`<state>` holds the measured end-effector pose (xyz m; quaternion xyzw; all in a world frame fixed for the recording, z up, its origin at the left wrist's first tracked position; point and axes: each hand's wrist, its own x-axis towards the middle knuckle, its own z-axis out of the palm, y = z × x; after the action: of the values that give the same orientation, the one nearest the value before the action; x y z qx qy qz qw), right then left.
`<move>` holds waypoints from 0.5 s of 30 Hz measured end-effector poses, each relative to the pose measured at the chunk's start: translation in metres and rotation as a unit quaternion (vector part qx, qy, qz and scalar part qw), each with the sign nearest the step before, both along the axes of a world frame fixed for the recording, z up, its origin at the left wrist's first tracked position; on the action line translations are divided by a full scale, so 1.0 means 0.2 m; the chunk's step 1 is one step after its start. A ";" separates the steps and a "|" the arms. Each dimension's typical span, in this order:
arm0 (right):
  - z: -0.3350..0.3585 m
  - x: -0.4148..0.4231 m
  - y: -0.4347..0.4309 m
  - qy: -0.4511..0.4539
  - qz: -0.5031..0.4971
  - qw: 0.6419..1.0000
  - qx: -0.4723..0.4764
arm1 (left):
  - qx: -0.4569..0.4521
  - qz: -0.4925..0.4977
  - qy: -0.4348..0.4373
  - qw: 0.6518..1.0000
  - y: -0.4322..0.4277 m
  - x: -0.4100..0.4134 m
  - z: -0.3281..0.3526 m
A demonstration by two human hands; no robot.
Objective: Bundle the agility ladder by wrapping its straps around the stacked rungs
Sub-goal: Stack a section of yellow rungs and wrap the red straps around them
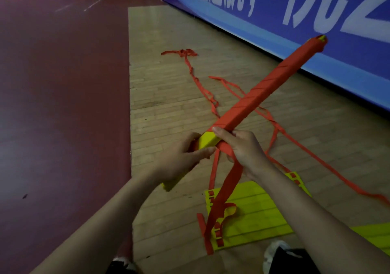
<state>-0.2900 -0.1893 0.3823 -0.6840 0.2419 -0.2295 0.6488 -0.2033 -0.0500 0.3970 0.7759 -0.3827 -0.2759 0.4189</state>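
A long stack of yellow rungs (207,139) points up and to the right, most of its length covered in spiral turns of red strap (272,86). My left hand (181,159) grips the bare yellow near end. My right hand (242,145) is curled over the stack where the wrapping ends and holds the red strap there. From under that hand a loose length of strap (223,191) hangs down toward the floor.
More red strap (196,79) trails in loops across the wooden floor. A second set of flat yellow rungs (249,212) lies on the floor below my hands. A blue banner wall (295,20) runs along the right. Red matting (63,83) covers the left. Shoes (274,250) show at the bottom.
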 end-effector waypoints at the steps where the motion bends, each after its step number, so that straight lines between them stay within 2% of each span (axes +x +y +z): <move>1: 0.01 -0.01 -0.01 -0.007 0.012 1.000 0.009 | -0.022 -0.017 0.081 0.996 0.02 0.02 0.02; 3: 0.01 -0.03 -0.03 -0.021 0.032 0.999 0.022 | -0.040 -0.050 0.191 0.979 0.07 0.07 0.03; 7: 0.02 -0.04 -0.05 -0.058 0.069 0.994 0.067 | -0.061 -0.054 0.327 0.942 0.12 0.10 -0.01; 12: 0.02 -0.06 -0.07 -0.077 0.085 0.991 0.070 | -0.085 -0.054 0.417 0.903 0.09 0.04 -0.01; 15: 0.02 -0.08 -0.08 -0.078 0.102 0.989 0.074 | -0.072 -0.123 0.506 0.851 0.09 0.05 -0.03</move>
<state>-0.3053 -0.2053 0.3860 -0.6354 0.1353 -0.1963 0.7345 -0.1943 -0.0316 0.3903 0.4433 -0.2293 -0.6513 0.5716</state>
